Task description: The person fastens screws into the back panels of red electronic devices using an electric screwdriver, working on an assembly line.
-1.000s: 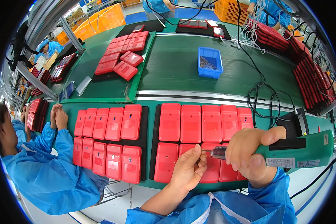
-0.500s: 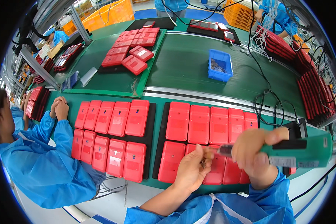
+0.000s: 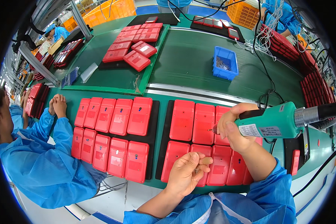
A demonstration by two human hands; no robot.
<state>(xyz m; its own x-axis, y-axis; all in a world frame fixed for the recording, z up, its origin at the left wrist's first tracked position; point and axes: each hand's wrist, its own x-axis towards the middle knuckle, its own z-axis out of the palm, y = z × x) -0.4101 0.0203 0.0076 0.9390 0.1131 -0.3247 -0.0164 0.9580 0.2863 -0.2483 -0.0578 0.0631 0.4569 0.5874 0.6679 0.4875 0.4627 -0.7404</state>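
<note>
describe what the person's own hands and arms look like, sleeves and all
The left grip and right grip are bare human hands; no glove, ring or watch shows. The left sleeve and right sleeve are bright blue, loose and wrinkled, ending short of the wrists, with no markings visible. They match a blue garment with a white front strip, perhaps a zip.

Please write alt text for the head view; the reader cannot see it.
A person's right hand holds a green power screwdriver over red casings in rows on a black mat; the curled left hand is above the nearer row. Beyond stands a blue bin.
</note>
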